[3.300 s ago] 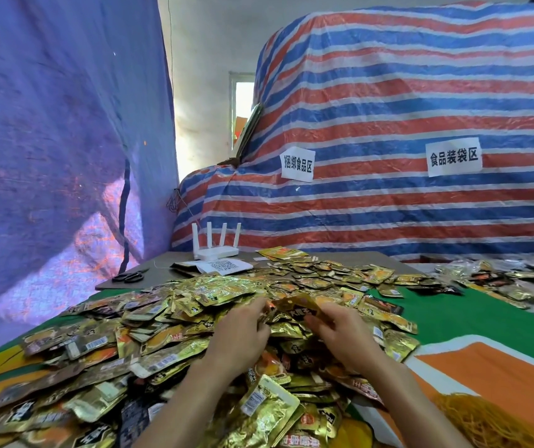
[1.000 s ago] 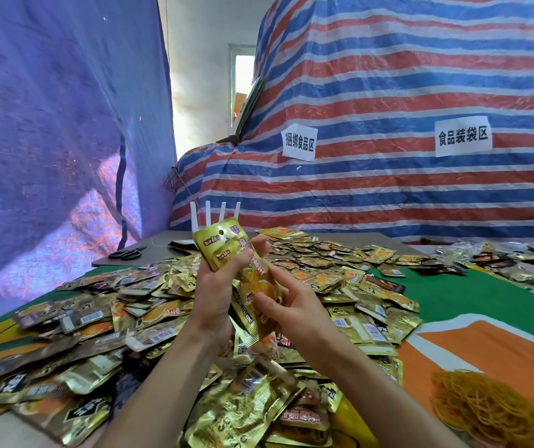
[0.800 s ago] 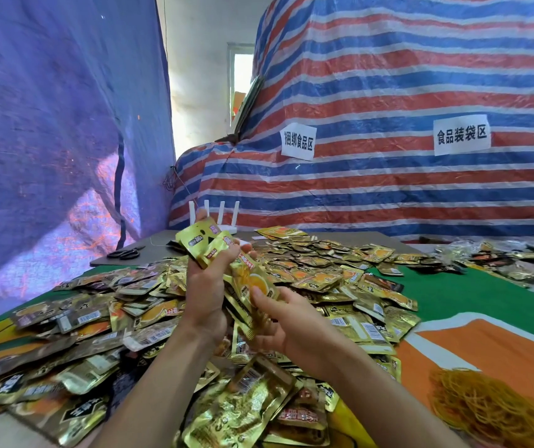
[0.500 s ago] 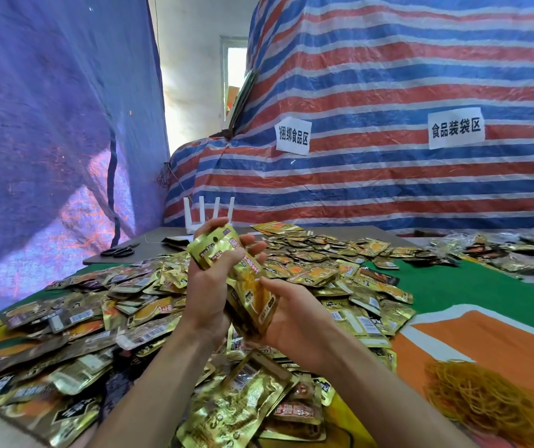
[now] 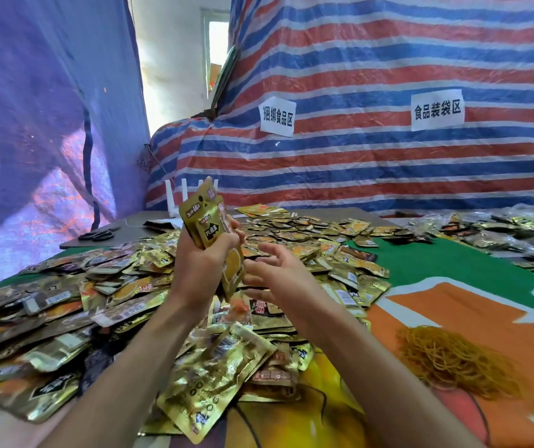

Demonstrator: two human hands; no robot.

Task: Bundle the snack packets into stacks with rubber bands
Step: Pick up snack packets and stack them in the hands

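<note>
Above the middle of the bench (image 5: 453, 266), which carries a green and orange cloth, the left hand (image 5: 199, 270) grips a small upright stack of gold foil snack packets (image 5: 207, 221), with the fingers curled around its middle. The right hand (image 5: 280, 270) is spread and holds nothing. It is just beside the lower end of the stack, and I cannot tell if a fingertip touches it. Under both hands lies a wide heap of loose gold foil packets (image 5: 113, 286), which reaches from the left edge to past the middle. A tangle of yellow-brown rubber bands (image 5: 449, 357) lies on the orange cloth toward the near right edge, well apart from the stack.

I judge the packets to be light and flexible, with smooth foil, so they probably slide over each other and fan out under a loose grip. The top packets stand uneven. A good hold is across the flat faces at the middle, where the band should also go.

Bare cloth shows between the heap and the rubber bands, so the right hand has an open way there. Black scissors (image 5: 97, 235) and a white antenna device (image 5: 178, 195) stand near the far left corner, out of this way.
</note>
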